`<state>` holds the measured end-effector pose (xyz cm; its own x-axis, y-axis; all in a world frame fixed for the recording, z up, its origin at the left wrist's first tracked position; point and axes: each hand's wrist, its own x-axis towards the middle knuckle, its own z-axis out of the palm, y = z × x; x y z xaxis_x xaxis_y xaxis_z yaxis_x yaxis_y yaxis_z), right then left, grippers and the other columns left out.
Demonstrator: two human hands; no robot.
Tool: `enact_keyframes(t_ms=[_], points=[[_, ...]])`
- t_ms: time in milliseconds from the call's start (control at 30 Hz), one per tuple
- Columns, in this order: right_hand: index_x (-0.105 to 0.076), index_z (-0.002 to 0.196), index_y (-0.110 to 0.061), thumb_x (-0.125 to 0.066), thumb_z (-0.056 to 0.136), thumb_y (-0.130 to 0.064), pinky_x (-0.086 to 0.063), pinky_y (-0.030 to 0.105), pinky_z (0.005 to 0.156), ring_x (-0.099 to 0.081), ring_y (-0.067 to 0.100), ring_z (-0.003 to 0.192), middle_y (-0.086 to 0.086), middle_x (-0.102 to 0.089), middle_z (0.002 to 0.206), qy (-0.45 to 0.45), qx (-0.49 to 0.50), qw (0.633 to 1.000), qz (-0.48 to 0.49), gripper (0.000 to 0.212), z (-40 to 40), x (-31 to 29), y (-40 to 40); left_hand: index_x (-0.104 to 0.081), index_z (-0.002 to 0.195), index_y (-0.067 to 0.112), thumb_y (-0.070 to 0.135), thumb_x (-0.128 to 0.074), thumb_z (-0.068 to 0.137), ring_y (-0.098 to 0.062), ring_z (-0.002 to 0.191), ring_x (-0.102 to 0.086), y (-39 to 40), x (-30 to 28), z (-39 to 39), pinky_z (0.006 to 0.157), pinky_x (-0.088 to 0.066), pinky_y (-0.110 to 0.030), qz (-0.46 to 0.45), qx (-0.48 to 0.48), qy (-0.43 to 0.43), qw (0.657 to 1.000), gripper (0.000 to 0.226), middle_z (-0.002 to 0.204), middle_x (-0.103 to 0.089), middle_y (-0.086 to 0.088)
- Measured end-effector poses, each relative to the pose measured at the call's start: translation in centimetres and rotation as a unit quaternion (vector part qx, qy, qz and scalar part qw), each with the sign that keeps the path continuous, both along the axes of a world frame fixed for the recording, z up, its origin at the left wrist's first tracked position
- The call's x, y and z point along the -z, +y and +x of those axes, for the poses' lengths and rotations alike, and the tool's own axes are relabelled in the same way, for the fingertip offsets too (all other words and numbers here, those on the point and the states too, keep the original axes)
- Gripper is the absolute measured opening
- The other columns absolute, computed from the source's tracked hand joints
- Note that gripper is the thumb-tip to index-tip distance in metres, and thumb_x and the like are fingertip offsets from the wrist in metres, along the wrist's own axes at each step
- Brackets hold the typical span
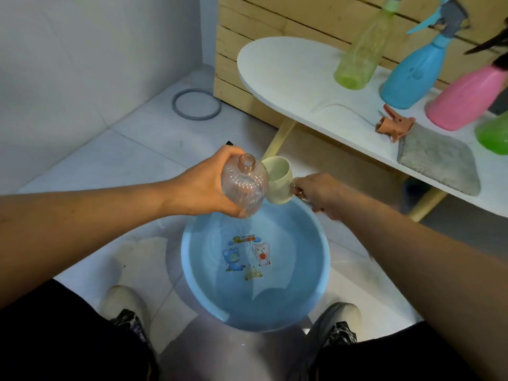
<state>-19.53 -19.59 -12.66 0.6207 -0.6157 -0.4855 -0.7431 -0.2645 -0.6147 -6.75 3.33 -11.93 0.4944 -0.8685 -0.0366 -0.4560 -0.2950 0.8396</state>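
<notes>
So the blue basin (302,270) sits on the tiled floor with water in it and cartoon animals printed on the bottom, and I'll place everything off that. Just left of the basin's near edge there's a pale shoe (123,306). Well beyond the basin on the far left, a grey ring (196,104) lies flat on the floor near the wall. Over the basin's far rim, the left hand (200,185) has its fingers wrapped around a clear, pinkish ribbed bottle (244,188), which has no cap and is tilted with the open neck pointing up and away. Right beside it, also above the far rim, is a cream cup (279,182), tipped so you can see inside. I can't tell if it actually touches the bottle. The right hand (316,192) holds the cup with its fingers clenched on the handle. Just right of the basin's near edge is the other shoe (338,320). Beyond the basin to the right there's a white tabletop (288,78) on light wooden legs. On it, going further right from the basin, are a see-through yellow-green bottle (357,61), an orange spray head (394,125) lying loose, a blue spray bottle (412,78), a grey cloth (437,163) at the near edge, a pink spray bottle (464,97), and a bright green bottle (494,133) half cut off by the frame.
</notes>
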Motion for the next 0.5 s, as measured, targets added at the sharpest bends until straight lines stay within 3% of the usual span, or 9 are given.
enact_keyframes(t_ms=[67,200,267,333,500], points=[[-0.058,0.08,-0.01,-0.057,0.094,-0.021,-0.035,0.028,0.052,-0.044,0.025,0.064,0.007,-0.048,0.07,0.044,-0.05,0.997,-0.032,0.018,0.0,2.9,-0.2,-0.04,0.13,0.035,0.025,-0.1,0.056,0.01,0.107,-0.055,-0.2,0.4,-0.3,0.086,-0.046,-0.008,0.001,0.005,0.0,1.0,0.096,0.119,-0.053,0.023],[-0.067,0.091,-0.007,-0.046,0.104,-0.037,-0.046,0.034,0.073,-0.058,0.029,0.087,0.008,-0.061,0.088,0.118,-0.186,0.963,-0.156,0.038,-0.6,7.8,-0.2,-0.039,0.13,0.037,0.026,-0.1,0.056,0.01,0.109,-0.054,-0.6,1.3,-0.5,0.085,-0.047,-0.008,0.011,0.014,0.009,1.0,0.097,0.119,-0.052,0.023],[-0.064,0.09,-0.013,-0.046,0.104,-0.037,-0.043,0.032,0.071,-0.061,0.029,0.092,0.004,-0.063,0.091,0.147,-0.227,0.938,-0.217,0.033,-1.0,9.7,-0.1,-0.038,0.13,0.037,0.026,-0.101,0.056,0.011,0.109,-0.054,-0.8,1.6,-0.4,0.083,-0.047,-0.007,0.018,0.013,0.013,1.0,0.097,0.119,-0.052,0.024],[-0.067,0.108,-0.018,-0.049,0.104,-0.034,-0.043,0.03,0.073,-0.064,0.027,0.102,0.003,-0.067,0.108,0.171,-0.258,0.916,-0.256,0.024,-1.4,11.1,0.0,-0.038,0.131,0.037,0.026,-0.101,0.057,0.012,0.109,-0.053,-0.8,1.7,-0.2,0.083,-0.047,-0.006,0.02,0.008,0.015,1.0,0.098,0.119,-0.052,0.024],[-0.065,0.125,-0.025,-0.053,0.103,-0.031,-0.051,0.035,0.088,-0.064,0.025,0.116,0.001,-0.064,0.126,0.242,-0.324,0.857,-0.32,0.026,-2.4,13.3,0.5,-0.038,0.132,0.037,0.027,-0.101,0.056,0.008,0.11,-0.055,-0.9,2.0,0.6,0.086,-0.05,-0.011,0.03,-0.004,0.014,0.999,0.098,0.12,-0.053,0.023]])
